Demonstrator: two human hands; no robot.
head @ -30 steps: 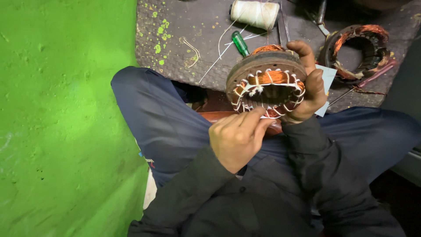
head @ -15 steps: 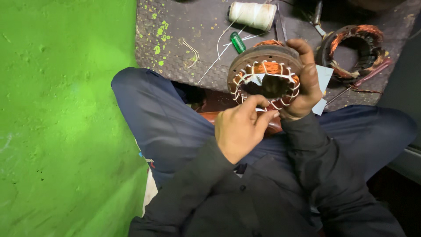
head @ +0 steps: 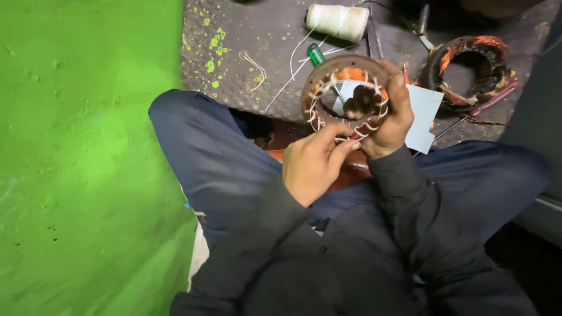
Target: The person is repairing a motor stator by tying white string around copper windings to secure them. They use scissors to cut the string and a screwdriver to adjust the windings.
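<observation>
A round brown motor stator (head: 319,88) with copper windings laced in white thread is held up in front of me. My right hand (head: 391,117) grips its right rim, fingers curled inside the bore. My left hand (head: 313,161) sits just below the stator, thumb and fingers pinched at the white lacing thread on its lower edge. A thin white thread (head: 293,64) runs from the stator toward a cream spool of thread (head: 338,21) at the top.
A second stator (head: 468,64) with copper coils lies at the right on the dark mat (head: 234,35). A green-handled tool (head: 316,54), a white paper sheet (head: 424,117) and thin metal tools lie nearby. A green painted floor (head: 82,158) fills the left. My knees flank the hands.
The stator has tilted so its bore faces me more, and it has shifted slightly up. My left hand has moved from the top of the windings down to the lower edge.
</observation>
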